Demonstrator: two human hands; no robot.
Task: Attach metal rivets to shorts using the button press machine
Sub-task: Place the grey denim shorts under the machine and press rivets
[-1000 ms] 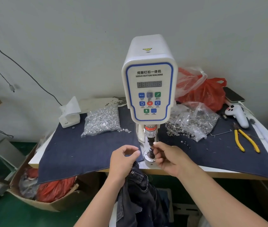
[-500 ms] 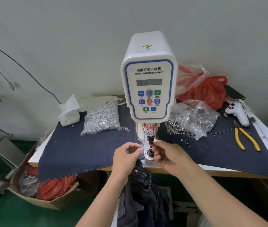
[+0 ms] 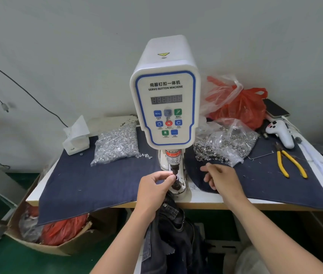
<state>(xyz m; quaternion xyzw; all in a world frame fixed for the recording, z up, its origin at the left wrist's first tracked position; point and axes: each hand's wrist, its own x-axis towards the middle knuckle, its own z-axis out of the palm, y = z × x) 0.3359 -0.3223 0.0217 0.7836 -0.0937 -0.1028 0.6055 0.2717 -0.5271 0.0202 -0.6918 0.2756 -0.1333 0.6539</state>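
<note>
— Left hand (image 3: 152, 189)?
— Curled at the press (image 3: 166, 107), thumb and forefinger tips pinched together right at the lower die (image 3: 176, 183). Something small and dark at the fingertips, maybe a rivet (too small to tell). Grip tight either way.

— And the right hand (image 3: 221, 178)?
— Off to the right of the die, above the denim cloth (image 3: 89, 184) on the table (image 3: 202, 200). Fingers loosely spread, holding nothing, pointing toward the bag of rings (image 3: 229, 143).

— Shorts (image 3: 171, 234)?
— Hanging dark and bunched below the table edge, between the two forearms. Top of the fabric reaching up to the base of the press, just under the left hand. A metal button visible near the waistband.

— Rivets?
— Clear bag of silver studs (image 3: 117, 145) left of the press, a few loose ones spilled beside it. Bag of rings on the right, some scattered on the cloth.

— Anything else on the table?
— White tissue box (image 3: 76, 139) far left. Red bag (image 3: 241, 107) behind the rings, phone (image 3: 276, 108) at the wall, white controller (image 3: 282, 133), yellow pliers (image 3: 290, 163). Cardboard box (image 3: 44, 246) with red plastic on the floor, lower left.
</note>
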